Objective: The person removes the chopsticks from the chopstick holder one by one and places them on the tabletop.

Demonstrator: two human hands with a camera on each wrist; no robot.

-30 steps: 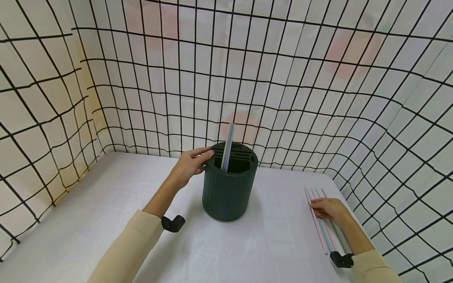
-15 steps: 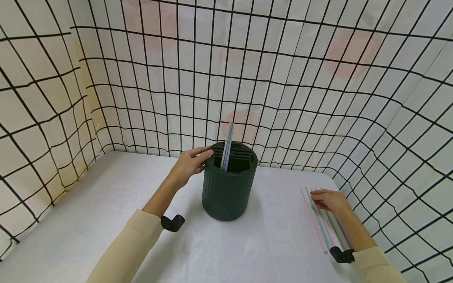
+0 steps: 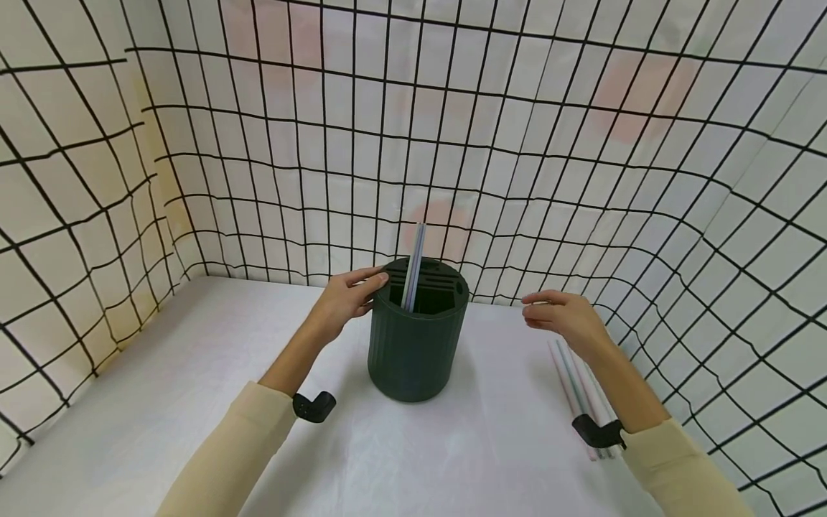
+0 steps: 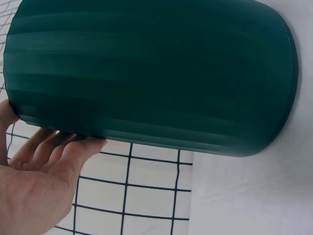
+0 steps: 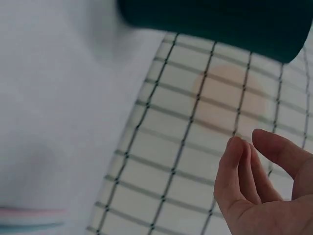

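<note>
A dark green ribbed utensil holder [image 3: 413, 352] with several slots in its top stands upright on the white table. A few pale straws [image 3: 414, 267] lean in its large opening. My left hand [image 3: 341, 303] holds the holder's left side at the rim, thumb at the front edge; in the left wrist view its fingertips [image 4: 93, 142] press the ribbed wall. My right hand [image 3: 565, 319] hovers right of the holder, thumb and bent fingers [image 5: 227, 161] slightly apart with nothing visible between them. Below it several pastel straws [image 3: 573, 380] lie side by side, partly hidden by the right forearm.
Black wire mesh [image 3: 362, 143] surrounds the white table [image 3: 491, 431] at the back and both sides, with pale cloth behind it. A black wrist device [image 3: 314, 407] sits on the left wrist, another wrist device [image 3: 597, 432] on the right.
My right hand has risen off the straws on the table and moved up and left, closer to the holder. The left hand and the holder have stayed in place.
</note>
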